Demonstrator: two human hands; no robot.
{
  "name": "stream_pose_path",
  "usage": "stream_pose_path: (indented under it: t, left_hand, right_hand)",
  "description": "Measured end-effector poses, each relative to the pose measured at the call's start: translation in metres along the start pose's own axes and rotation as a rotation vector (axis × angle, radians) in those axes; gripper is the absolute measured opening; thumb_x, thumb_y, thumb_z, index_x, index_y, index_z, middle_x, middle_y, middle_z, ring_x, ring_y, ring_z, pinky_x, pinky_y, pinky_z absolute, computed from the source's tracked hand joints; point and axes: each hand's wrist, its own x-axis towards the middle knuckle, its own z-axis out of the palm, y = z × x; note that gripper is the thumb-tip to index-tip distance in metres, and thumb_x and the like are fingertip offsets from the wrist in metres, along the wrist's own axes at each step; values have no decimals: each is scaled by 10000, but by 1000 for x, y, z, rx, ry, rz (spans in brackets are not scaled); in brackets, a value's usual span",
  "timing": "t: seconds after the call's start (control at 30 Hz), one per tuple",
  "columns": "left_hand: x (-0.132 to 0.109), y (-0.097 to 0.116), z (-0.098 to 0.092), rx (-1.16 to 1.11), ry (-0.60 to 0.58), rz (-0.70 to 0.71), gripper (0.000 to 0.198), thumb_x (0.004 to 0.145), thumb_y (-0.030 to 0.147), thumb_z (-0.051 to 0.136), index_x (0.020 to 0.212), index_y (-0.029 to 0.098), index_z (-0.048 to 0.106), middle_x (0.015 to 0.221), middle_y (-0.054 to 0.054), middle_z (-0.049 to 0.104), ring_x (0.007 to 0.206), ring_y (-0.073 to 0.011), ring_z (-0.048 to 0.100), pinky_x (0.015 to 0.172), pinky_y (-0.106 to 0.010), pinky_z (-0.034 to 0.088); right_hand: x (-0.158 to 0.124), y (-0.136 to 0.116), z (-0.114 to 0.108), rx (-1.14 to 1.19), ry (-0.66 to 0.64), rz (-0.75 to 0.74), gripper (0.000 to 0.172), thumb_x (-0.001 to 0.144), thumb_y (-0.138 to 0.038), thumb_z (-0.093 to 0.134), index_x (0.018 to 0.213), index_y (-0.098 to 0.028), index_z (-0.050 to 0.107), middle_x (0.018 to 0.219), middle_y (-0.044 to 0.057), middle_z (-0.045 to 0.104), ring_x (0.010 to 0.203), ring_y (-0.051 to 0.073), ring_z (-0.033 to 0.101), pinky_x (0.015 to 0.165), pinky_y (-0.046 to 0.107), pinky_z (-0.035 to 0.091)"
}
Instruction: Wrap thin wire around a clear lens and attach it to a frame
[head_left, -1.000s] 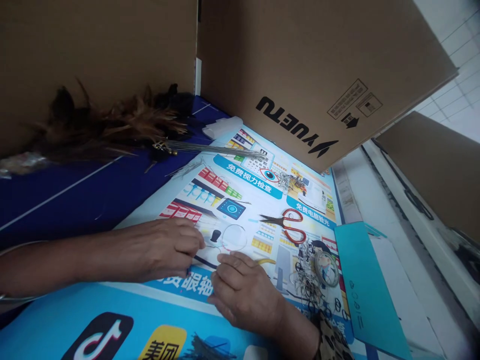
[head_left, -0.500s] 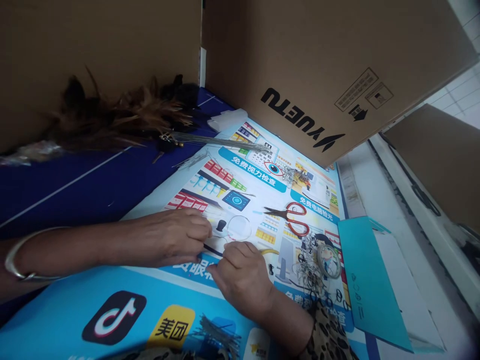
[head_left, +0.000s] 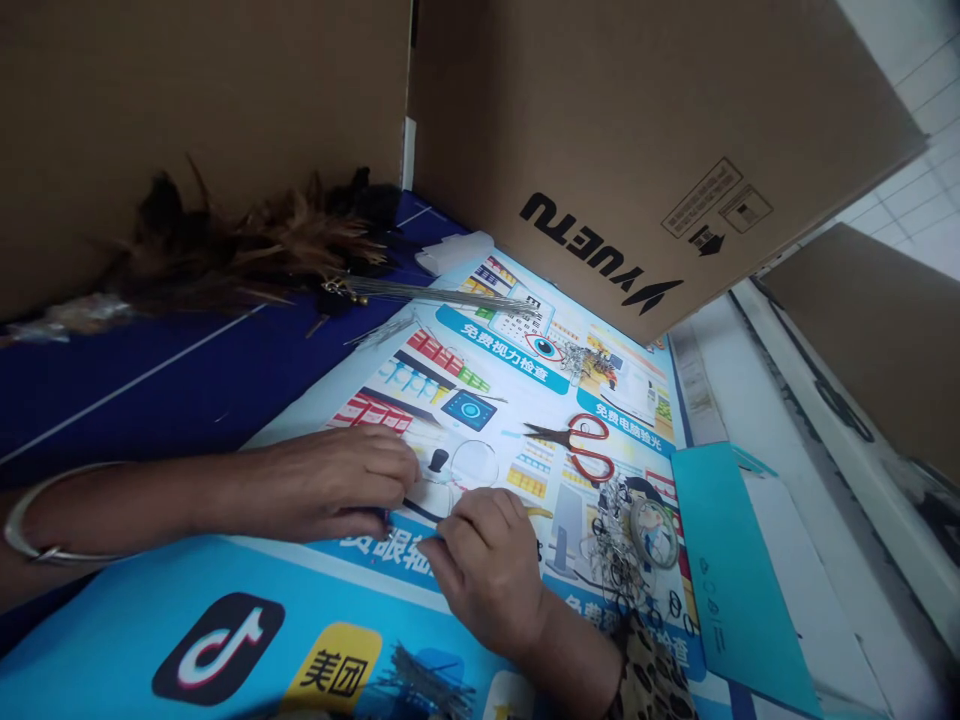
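My left hand (head_left: 367, 482) is closed, its thumb and fingers pinched together over the printed poster. Facing it at a short distance is my right hand (head_left: 491, 562), also closed, with the fingers curled toward the thumb. What either pinch holds is too small or hidden to make out. Scissors with orange-red handles (head_left: 589, 447) lie beyond my right hand, blades pointing left. To the right of that hand is a heap of small metal wire pieces (head_left: 619, 545), with a round clear object (head_left: 654, 532) beside it. A bunch of short thin wires (head_left: 431, 680) lies near the bottom edge.
A bundle of long thin wires (head_left: 457, 297) rests on the poster's far part, near a smaller metal pile (head_left: 589, 360). Brown feathers (head_left: 255, 235) lie at the back left. Cardboard boxes (head_left: 600, 120) wall the back. A teal box (head_left: 739, 570) stands at the right edge.
The view has shifted slightly, so the scene sits a little lower. Both hands stay closed in nearly the same place, with their thumb tips slightly farther apart.
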Motion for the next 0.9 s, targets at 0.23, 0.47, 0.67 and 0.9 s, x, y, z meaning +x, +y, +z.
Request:
stream_pose_path:
  t: [0.23,0.47,0.67,0.9]
  left_hand:
    - [-11,-13,2,14,-113,-139,488,896,375,832,1349,306,666,1402,-71,705,1286,-280,656,1080,-356,526]
    - [-11,-16,5,39,-112,-96,524,931,454,794,1412,315,643,1431,-65,721,1338,-277,651,1164,-376,483]
    - [-6,-10,3,95,-137,-74,479,942,462,779,1379,303,661,1394,-58,743,1331,-278,657,1135,-362,494]
    - [-5,-9,1,93,-107,-55,455,938,462,781,1357,309,688,1363,-52,763,1313,-275,669,1139,-355,482]
  right_hand:
    - [-6,2,1,-26,-33,179,402,1011,-483,662,1234,-148,646,1058,120,682,958,288,611,840,448,510]
    - [-4,2,1,-26,-125,182,407,967,-433,730,1233,-131,665,1050,111,683,932,285,592,802,450,505]
    - [-3,2,1,-16,-135,194,410,961,-420,737,1234,-122,668,1052,115,677,948,288,579,819,456,498]
    - [-2,5,-1,-9,-177,161,358,965,-418,739,1182,-140,681,1021,94,690,949,281,577,796,438,484]
